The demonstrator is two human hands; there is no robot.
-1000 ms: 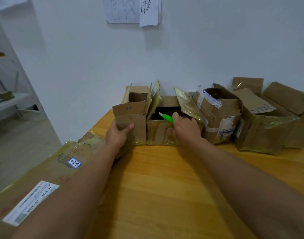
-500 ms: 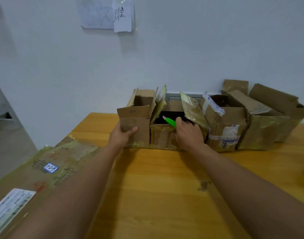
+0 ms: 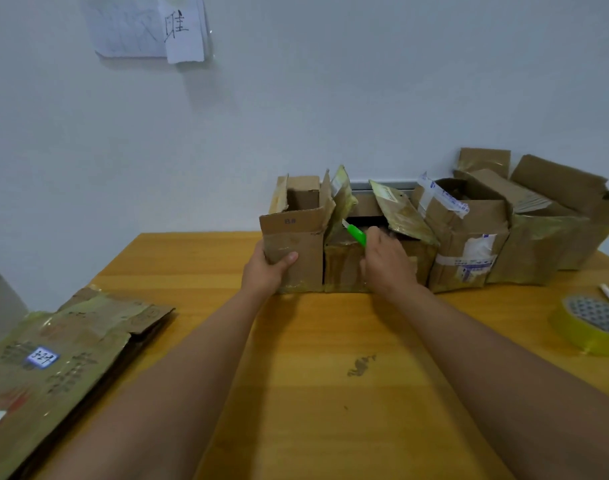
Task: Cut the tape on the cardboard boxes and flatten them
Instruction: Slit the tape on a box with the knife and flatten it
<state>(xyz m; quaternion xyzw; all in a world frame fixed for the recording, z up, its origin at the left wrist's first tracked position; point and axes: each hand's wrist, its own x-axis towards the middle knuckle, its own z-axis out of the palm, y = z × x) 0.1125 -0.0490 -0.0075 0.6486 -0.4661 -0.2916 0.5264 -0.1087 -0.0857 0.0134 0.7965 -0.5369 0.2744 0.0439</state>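
Box selection is under way at frame centre. The left hand [image 3: 266, 271] is gripping the leftmost box [image 3: 296, 237] on the bench [image 3: 330, 375]. The right hand [image 3: 386, 263] is gripping a green cutter [image 3: 355, 233], resting against the next box [image 3: 344, 265]. Next, likely: pulling one box clear, then slitting its tape.

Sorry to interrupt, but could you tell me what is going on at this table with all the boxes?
A person is breaking down cardboard boxes on a wooden table. The left hand grips the leftmost open box in a row against the wall, while the right hand holds a green cutter at the next box. A stack of flattened boxes lies at the left, and a roll of yellow tape sits at the right. Several boxes stand not yet flattened.
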